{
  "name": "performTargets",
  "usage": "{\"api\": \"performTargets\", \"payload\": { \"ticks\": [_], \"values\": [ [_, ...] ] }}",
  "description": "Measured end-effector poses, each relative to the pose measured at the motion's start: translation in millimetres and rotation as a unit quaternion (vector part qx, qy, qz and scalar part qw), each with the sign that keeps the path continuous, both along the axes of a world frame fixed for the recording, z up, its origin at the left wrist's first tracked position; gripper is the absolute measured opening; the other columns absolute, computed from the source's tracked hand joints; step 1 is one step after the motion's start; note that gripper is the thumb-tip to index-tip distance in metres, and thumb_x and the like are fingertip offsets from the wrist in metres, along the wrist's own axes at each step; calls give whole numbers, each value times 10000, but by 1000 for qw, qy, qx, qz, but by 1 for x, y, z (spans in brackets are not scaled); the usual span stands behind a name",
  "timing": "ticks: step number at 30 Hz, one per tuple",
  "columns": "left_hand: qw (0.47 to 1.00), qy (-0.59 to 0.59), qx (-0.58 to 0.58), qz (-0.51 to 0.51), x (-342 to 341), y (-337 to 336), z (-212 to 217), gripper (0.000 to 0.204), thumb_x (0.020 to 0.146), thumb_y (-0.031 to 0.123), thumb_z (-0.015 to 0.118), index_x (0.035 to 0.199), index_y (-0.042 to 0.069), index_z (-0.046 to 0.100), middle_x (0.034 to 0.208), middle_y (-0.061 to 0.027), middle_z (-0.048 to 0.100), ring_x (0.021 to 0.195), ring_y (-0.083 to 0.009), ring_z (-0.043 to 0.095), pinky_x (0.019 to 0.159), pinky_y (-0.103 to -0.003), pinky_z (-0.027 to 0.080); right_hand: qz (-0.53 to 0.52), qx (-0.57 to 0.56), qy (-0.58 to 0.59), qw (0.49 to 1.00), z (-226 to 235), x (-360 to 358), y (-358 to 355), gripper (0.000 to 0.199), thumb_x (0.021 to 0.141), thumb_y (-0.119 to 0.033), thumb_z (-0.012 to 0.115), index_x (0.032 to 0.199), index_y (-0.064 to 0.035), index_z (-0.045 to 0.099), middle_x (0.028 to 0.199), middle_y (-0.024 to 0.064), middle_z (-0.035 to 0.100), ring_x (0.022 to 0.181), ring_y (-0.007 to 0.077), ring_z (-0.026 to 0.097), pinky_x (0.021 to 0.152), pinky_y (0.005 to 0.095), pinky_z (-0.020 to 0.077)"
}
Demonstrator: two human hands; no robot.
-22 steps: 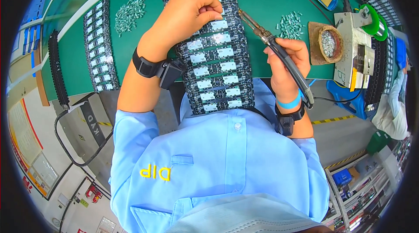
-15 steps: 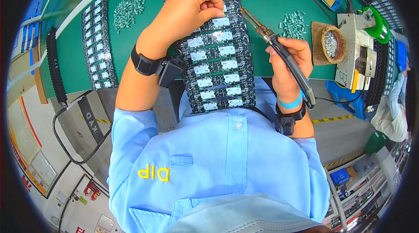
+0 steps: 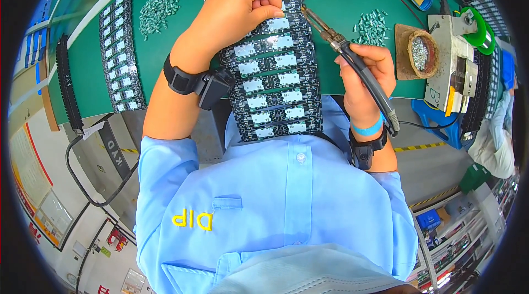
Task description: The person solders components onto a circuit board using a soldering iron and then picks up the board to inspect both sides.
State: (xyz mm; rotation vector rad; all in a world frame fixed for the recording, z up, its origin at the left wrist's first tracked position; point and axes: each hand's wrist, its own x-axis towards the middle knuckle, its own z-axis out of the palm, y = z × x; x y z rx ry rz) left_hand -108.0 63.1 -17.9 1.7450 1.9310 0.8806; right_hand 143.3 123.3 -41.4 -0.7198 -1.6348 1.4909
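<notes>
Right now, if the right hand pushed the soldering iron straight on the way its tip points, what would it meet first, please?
Probably the panel of circuit boards near the left hand's fingertips; the soldering iron in the right hand points up-left there, though depth is unclear.

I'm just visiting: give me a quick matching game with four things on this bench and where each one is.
Things:
1. soldering iron
2. panel of circuit boards
3. heap of small silver parts
4. round tin of metal wool

Places:
A. far left on the green mat
B. gripped in the right hand
C. right of the iron, beside the stand
D. under the left hand, mid-bench

Pairs: 1-B, 2-D, 3-A, 4-C
</notes>
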Motion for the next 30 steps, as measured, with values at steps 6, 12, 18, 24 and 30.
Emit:
{"api": "performTargets", "payload": {
  "ticks": [6, 12, 18, 24, 30],
  "values": [
    [1000, -3, -1, 1, 0, 0, 0, 126, 782, 80, 779, 855, 44, 682, 738, -16, 587, 644, -105, 539, 596, -248, 452, 5, -9, -5, 1000, 0, 1, -1, 245, 865, 30, 668, 1079, 2, 552, 885, 119, 681, 779, 128, 646, 675, 226, 500],
    [1000, 7, 6, 2, 1, 1, 0, 128, 781, 76, 779, 852, 39, 679, 737, -14, 579, 624, -101, 509, 583, -250, 442, 17, 11, -26, 999, 0, 0, -3, 254, 838, 63, 685, 1060, 10, 573, 911, 112, 679, 830, 140, 667, 747, 246, 531],
    [1000, 6, -8, 19, 2, 2, 0, 145, 751, 140, 784, 826, 65, 685, 710, -58, 608, 633, -187, 589, 582, -314, 470, 42, 49, -51, 997, 1, 1, -4, 248, 819, 86, 683, 1041, 12, 602, 932, 96, 685, 838, 118, 664, 742, 241, 531],
    [999, 14, -23, 19, 4, 2, 4, 143, 749, 127, 784, 831, 61, 686, 724, -56, 615, 636, -183, 588, 585, -312, 471, 55, -12, -30, 998, 1, 1, -2, 246, 823, 93, 665, 1048, 14, 601, 940, 101, 689, 847, 123, 663, 743, 243, 532],
    [999, 15, -33, 15, 5, 3, 8, 143, 751, 113, 785, 839, 57, 688, 739, -57, 627, 645, -176, 603, 597, -296, 487, 72, -25, -26, 997, 1, 1, 1, 240, 825, 87, 672, 1043, 12, 604, 943, 95, 687, 852, 114, 657, 747, 244, 531]
  ]
}}
